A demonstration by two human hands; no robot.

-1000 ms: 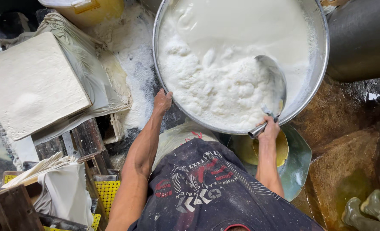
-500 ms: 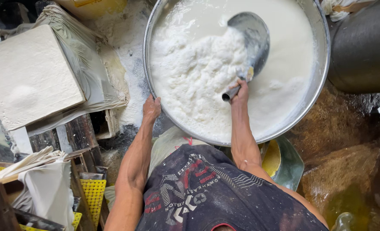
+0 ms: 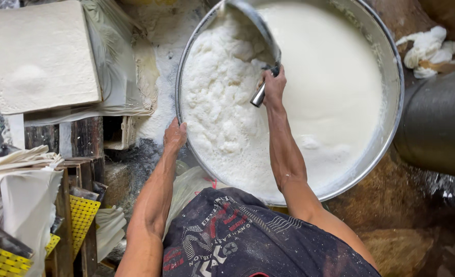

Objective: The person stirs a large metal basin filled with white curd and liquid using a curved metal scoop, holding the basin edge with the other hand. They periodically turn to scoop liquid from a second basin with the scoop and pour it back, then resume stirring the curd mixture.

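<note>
Our right hand (image 3: pixel 274 84) is closed around the metal handle of a large steel scoop (image 3: pixel 253 31), its grip wrapped tight with the handle's end poking out below the fist. The scoop's bowl points away from us toward the far rim of the big round metal basin (image 3: pixel 391 66), and its blade is sunk into the lumpy white curd (image 3: pixel 222 102) that fills the left half of the basin. The right half holds smooth white liquid (image 3: pixel 335 77), with a thin foamy edge where it meets the basin wall.

Our left hand (image 3: pixel 175 134) rests on the near-left rim of the basin, fingers curled over the edge in a holding grip on the rim itself; we cannot see the fingertips inside the rim. Both forearms are bare, and our dark printed shirt (image 3: pixel 248 241) fills the bottom of the view, just below the basin.

To the left of the basin, well apart from the hands, a flat square slab covered in white cloth (image 3: pixel 37 56) lies on a stack with loose cloth (image 3: pixel 119 66) hanging off its right side. Below it stand dark wooden frames (image 3: pixel 76 169), a folded pale cloth (image 3: pixel 27 205), and yellow perforated plastic trays (image 3: pixel 81 215). On the right, a dark cylindrical pipe or drum (image 3: pixel 437 123) sits just beside the basin, and crumpled white rags (image 3: pixel 427 48) lie above it.
</note>
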